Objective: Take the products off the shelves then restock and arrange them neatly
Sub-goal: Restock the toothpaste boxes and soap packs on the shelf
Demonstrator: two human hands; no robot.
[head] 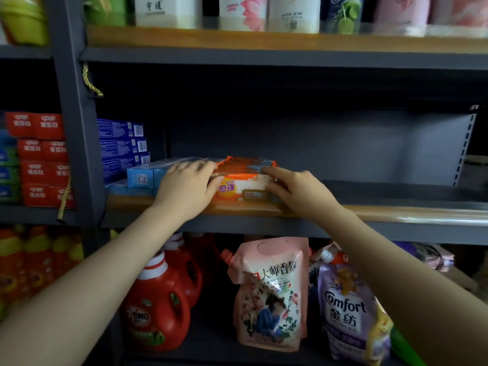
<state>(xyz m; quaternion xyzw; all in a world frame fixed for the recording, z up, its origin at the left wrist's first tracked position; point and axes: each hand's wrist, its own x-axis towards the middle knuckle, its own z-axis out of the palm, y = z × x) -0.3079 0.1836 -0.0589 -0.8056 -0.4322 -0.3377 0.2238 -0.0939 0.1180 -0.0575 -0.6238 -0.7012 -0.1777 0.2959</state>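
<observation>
orange soap packs [244,180] stacked at middle shelf [369,211] front edge, label "KEON 奇强" | left hand [188,187] at 9 o'clock, right hand [295,190] at 3 o'clock, fingers clasping the stack's sides | blue boxes [148,175] at 9 o'clock, print blurred | 6 o'clock: "Comfort 金纺" pouch [348,313], red "OMO" bottle [155,310]

hands [190,186] – 2 | red detergent jugs [158,307] – 2 | refill pouches [272,294] – 2
</observation>
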